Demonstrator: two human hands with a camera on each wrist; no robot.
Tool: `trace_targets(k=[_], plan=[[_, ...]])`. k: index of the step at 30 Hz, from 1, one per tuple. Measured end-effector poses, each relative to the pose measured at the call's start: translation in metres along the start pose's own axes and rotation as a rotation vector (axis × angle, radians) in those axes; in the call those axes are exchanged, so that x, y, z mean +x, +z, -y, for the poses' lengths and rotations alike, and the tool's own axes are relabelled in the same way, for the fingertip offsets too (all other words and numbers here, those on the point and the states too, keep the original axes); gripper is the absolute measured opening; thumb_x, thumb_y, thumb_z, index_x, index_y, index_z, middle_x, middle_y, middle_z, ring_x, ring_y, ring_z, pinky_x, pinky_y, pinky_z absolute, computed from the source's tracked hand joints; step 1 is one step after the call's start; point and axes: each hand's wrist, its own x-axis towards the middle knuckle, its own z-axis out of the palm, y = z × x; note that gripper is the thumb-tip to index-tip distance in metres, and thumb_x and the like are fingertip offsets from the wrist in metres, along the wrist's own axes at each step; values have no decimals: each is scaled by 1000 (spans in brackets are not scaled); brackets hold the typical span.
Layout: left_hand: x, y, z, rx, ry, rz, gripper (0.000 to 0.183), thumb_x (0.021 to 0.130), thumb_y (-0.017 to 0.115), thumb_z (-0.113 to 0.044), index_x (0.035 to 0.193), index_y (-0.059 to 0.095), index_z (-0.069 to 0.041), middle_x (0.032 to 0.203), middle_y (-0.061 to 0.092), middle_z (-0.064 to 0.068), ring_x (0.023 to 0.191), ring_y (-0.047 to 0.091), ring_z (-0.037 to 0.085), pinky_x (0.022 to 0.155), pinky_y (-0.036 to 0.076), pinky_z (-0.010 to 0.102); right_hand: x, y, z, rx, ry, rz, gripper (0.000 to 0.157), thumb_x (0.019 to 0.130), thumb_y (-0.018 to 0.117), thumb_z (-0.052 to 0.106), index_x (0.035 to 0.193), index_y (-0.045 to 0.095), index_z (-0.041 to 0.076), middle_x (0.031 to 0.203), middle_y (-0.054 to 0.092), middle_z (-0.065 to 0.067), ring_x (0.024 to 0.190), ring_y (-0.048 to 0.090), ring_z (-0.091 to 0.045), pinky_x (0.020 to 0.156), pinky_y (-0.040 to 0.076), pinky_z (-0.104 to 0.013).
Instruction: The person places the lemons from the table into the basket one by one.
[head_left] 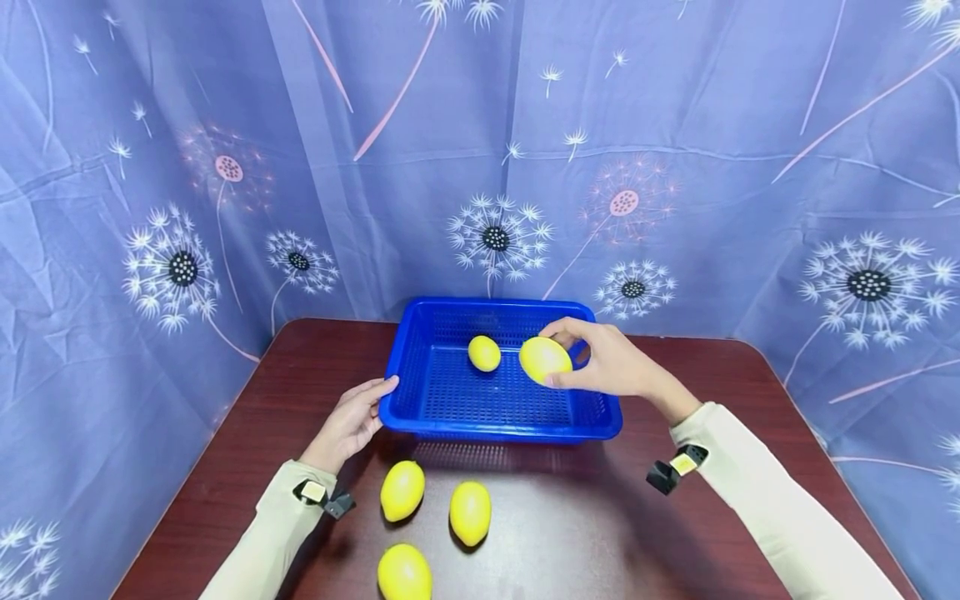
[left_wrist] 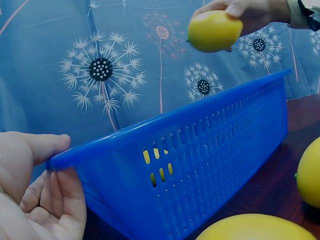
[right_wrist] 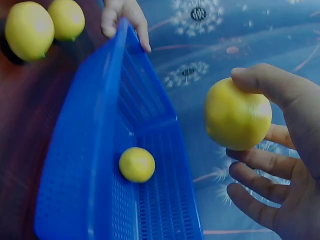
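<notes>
A blue plastic basket (head_left: 495, 429) with slotted sides stands on the table, and one lemon (head_left: 484, 354) lies inside it. My right hand (head_left: 603, 358) pinches another lemon (head_left: 545, 360) between thumb and fingers, above the right part of the basket. In the left wrist view this held lemon (left_wrist: 215, 31) shows higher than the basket's rim. At the basket's left end my left hand (head_left: 352, 425) grips the rim, thumb on top and fingers curled beneath, as the left wrist view shows.
Three more lemons lie on the dark red table (head_left: 600, 533) in front of the basket: one at left (head_left: 402, 491), one at right (head_left: 470, 513) and one nearest (head_left: 405, 573). A blue dandelion-print curtain (head_left: 405, 217) hangs right behind the table.
</notes>
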Motion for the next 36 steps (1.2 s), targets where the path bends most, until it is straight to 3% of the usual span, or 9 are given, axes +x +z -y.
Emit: trace_targets(k=[9, 18, 29, 36], plan=[[0, -1, 2, -7, 8, 15, 8, 102, 65, -20, 98, 66, -13, 90, 74, -2, 81, 70, 10, 76, 60, 23, 33, -2, -23, 43, 35, 15, 55, 80, 88, 36, 127, 64, 20, 109, 73, 1, 103, 65, -18, 79, 60, -39], [0, 0, -1, -7, -3, 9, 8, 103, 65, -20, 102, 64, -12, 91, 73, -1, 80, 69, 10, 76, 60, 23, 53, 4, -51, 85, 73, 44, 56, 79, 88, 35, 128, 65, 19, 114, 74, -2, 106, 66, -21, 81, 58, -37], [0, 1, -2, -13, -5, 2, 7, 102, 65, -20, 101, 64, -13, 91, 73, -2, 80, 69, 10, 76, 59, 23, 71, 11, -73, 57, 91, 107, 57, 79, 89, 34, 129, 66, 20, 118, 74, -4, 114, 67, -27, 94, 52, -53], [2, -1, 1, -17, -3, 12, 8, 102, 66, -21, 100, 64, -13, 90, 74, -2, 79, 70, 10, 76, 59, 23, 79, 23, -86, 33, 118, 171, 59, 81, 87, 34, 132, 64, 17, 122, 72, -8, 113, 65, -29, 93, 53, -53]])
